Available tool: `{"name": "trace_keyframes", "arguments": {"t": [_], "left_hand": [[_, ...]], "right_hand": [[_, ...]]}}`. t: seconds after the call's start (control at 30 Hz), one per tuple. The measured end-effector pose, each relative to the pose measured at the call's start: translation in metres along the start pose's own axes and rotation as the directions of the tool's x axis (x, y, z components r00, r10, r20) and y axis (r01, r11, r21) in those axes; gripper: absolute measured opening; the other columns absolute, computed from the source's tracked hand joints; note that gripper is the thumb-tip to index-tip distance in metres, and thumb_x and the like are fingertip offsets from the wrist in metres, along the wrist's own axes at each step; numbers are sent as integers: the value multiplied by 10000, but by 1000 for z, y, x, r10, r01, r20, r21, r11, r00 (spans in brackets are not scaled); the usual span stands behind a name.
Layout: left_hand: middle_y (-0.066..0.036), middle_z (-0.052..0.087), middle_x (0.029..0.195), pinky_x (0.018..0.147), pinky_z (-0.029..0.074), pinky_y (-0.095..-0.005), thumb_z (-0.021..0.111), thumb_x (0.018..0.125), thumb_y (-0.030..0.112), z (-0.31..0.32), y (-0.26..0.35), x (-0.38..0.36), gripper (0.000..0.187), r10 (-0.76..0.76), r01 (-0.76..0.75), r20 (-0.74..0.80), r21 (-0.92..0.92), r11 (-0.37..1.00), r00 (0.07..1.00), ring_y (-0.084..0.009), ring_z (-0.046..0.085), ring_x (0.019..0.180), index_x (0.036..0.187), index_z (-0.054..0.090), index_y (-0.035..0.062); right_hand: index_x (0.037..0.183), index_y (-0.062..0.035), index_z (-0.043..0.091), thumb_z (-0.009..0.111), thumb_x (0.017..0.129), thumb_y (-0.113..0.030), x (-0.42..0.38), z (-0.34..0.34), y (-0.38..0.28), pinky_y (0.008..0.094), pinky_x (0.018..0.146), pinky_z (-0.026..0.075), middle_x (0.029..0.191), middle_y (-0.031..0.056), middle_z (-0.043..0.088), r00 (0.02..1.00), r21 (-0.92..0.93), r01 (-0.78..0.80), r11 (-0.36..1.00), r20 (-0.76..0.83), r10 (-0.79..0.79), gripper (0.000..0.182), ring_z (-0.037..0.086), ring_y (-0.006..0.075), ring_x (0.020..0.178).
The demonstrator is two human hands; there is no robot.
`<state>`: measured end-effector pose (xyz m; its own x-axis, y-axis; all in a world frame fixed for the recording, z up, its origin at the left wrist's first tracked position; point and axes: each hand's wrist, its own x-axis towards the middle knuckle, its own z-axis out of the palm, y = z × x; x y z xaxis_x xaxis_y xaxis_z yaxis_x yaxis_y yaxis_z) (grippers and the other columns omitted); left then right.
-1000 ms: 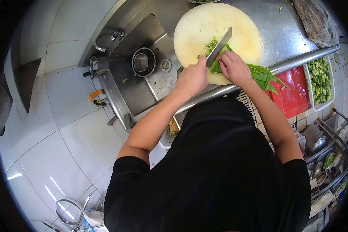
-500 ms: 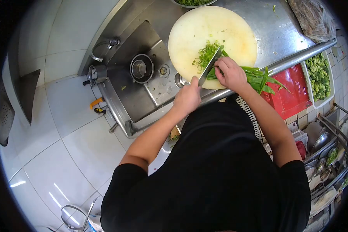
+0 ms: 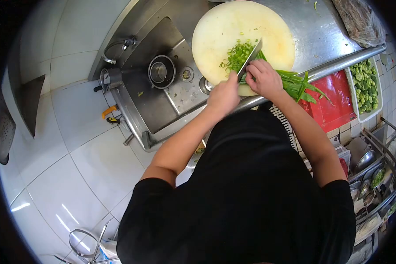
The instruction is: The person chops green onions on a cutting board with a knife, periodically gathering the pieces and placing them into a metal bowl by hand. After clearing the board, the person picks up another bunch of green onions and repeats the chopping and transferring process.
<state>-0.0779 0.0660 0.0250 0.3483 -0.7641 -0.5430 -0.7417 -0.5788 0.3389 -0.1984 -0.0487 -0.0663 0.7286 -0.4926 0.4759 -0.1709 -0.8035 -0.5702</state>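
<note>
My left hand (image 3: 224,96) is wrapped round the handle of a knife (image 3: 251,58), whose blade points up and to the right over a round white cutting board (image 3: 215,33). Right beside the blade, my right hand (image 3: 264,79) presses down on a bunch of green onions (image 3: 290,83) with its fingers curled. The leafy ends of the bunch stick out past the board's edge to the right. Chopped green onion (image 3: 238,53) lies in a loose heap left of the blade. The knife's handle is mostly hidden by the hand.
Left of the board is a steel sink (image 3: 156,110) with a round pot (image 3: 162,71) in it and a faucet (image 3: 119,48) behind. On the right are a plastic bag (image 3: 361,22), a red board (image 3: 332,101) and a white basket of broccoli (image 3: 366,88).
The knife and my left hand have shifted a little to the right and up, close to my right hand. The chopped heap looks slightly larger. The view has shifted slightly.
</note>
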Motion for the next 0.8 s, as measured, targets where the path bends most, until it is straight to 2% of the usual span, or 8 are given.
{"name": "trace_keyframes", "arguments": {"t": [0.1,0.23,0.33,0.4,0.57,0.63,0.67,0.8], "left_hand": [[-305,650,802,726,493,-585,549,952,148,-9,2,7,233,57,-56,-57,17,998,997,-497,646,816,1108,437,16],[-312,646,816,731,491,-582,558,943,145,-2,-13,-13,251,-27,27,54,8,1000,998,-502,639,817,1112,426,15],[-311,650,832,734,487,-583,551,948,156,6,-5,13,246,3,-4,-37,-41,999,999,-505,637,826,1106,431,12],[-312,653,848,744,481,-589,540,955,167,-8,4,39,240,107,-109,-59,-28,994,993,-512,634,839,1102,439,7],[-318,649,843,748,480,-586,530,957,162,-42,7,-21,250,59,-59,-32,-14,998,998,-509,635,834,1132,447,3],[-320,646,830,733,484,-583,540,953,160,-34,0,-34,258,-13,11,74,29,1000,997,-508,636,816,1138,450,4],[-322,646,826,725,483,-586,550,949,158,-7,-10,-23,259,-9,9,9,-24,1000,1000,-511,636,807,1135,447,11],[-319,653,841,732,486,-585,545,947,153,-12,4,19,257,65,-65,-23,7,998,998,-508,641,818,1130,429,14]], "right_hand": [[888,-61,607,661,759,-80,0,0,0,371,777,517,908,88,593,1000,-19,3,1000,-3,-3,141,600,273,861],[885,-59,604,661,751,-71,0,-1,2,373,775,517,906,87,591,1000,8,-16,1000,-17,16,146,598,276,855],[881,-58,601,661,741,-62,-3,0,-2,378,775,517,905,91,590,1000,31,-1,1000,-8,1,153,596,281,852],[889,-58,604,660,734,-56,0,-1,1,380,777,517,909,94,590,999,9,17,1000,-42,-17,165,596,281,850],[889,-55,613,658,733,-57,-3,1,2,382,781,519,910,96,598,999,13,1,1000,-48,0,163,597,282,849],[884,-55,617,658,733,-57,-3,1,2,382,781,520,906,95,601,998,14,1,1000,-64,0,156,598,282,848],[874,-56,618,657,734,-57,-2,0,2,380,780,520,898,94,601,999,10,3,1000,-55,-2,145,598,281,846],[850,-59,619,655,736,-54,-2,2,1,372,773,520,880,87,599,999,19,1,1000,-53,0,120,600,273,842]]}}
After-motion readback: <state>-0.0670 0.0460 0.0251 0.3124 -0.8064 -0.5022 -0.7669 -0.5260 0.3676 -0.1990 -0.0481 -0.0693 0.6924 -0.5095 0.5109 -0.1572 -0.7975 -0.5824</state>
